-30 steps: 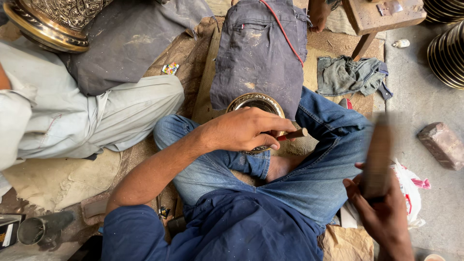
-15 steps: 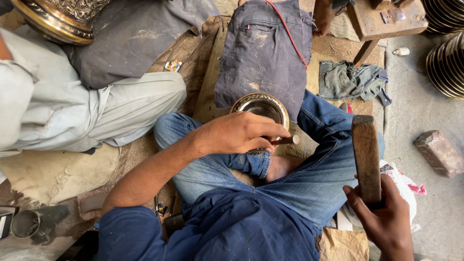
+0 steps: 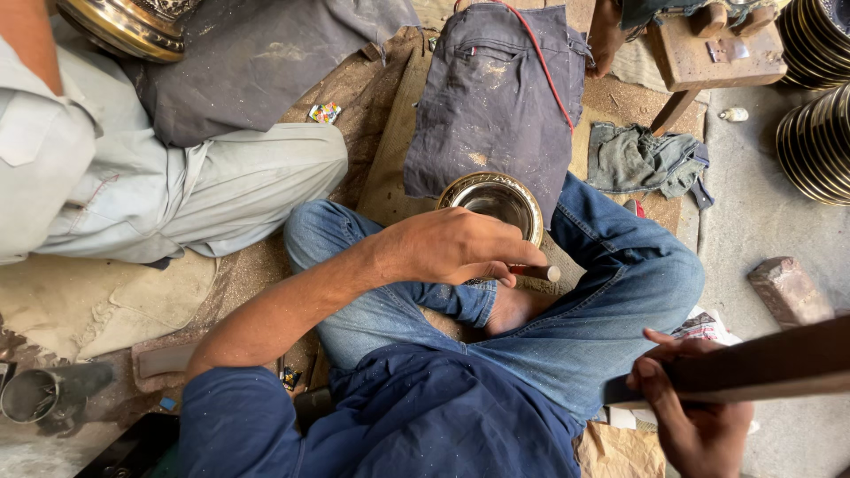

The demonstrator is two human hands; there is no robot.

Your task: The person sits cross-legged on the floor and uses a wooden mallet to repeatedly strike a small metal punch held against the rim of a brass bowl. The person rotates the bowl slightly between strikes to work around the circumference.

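This was a metalworking workshop, floor-level and dusty. Stacked brass rims stood far beyond the right hand, an ornate brass vessel sat up past the left hand, and a small brass bowl lay right beside it, workers cross-legged on sacking.

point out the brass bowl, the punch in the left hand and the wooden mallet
brass bowl (image 3: 492, 196), head view, on its shiny inner wall
punch (image 3: 537, 273), head view, on its shaft past the fingers
wooden mallet (image 3: 753, 364), head view, on its long dark side
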